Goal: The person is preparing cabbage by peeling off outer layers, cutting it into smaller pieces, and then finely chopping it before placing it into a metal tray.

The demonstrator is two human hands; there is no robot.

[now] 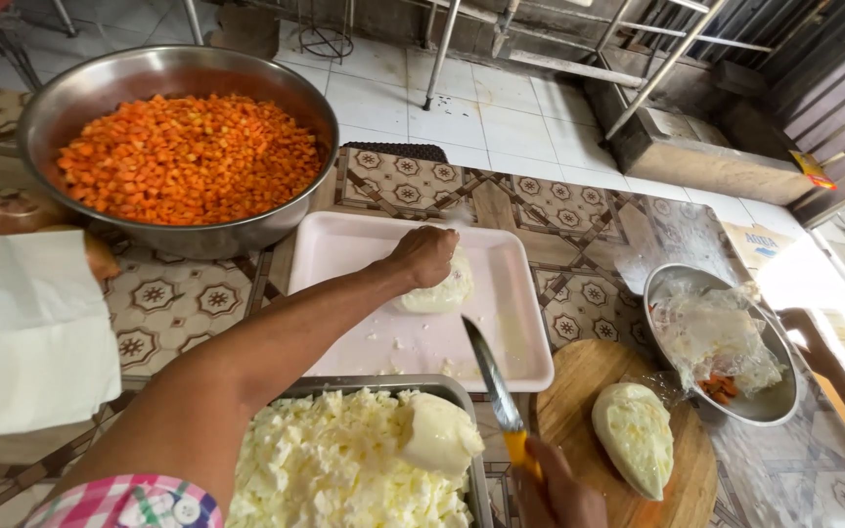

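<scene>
My left hand (424, 256) reaches across and rests its fingers on a white lump of soft cheese (437, 291) lying on a pale pink tray (506, 344). My right hand (557, 497) grips the yellow handle of a knife (494, 388), whose blade points up and away over the tray's near edge. Below, a metal tray (442, 384) holds a heap of diced white cheese (330, 471) with one larger uncut piece (439, 433) on top. A half round of white cheese (635, 436) lies on a round wooden board (579, 391) at the right.
A big steel bowl (61, 98) of diced carrot (188, 156) stands at the back left. A smaller steel bowl (779, 396) with crumpled clear plastic sits at the right. White paper (26, 328) lies at the left. The table has a patterned cover (173, 298).
</scene>
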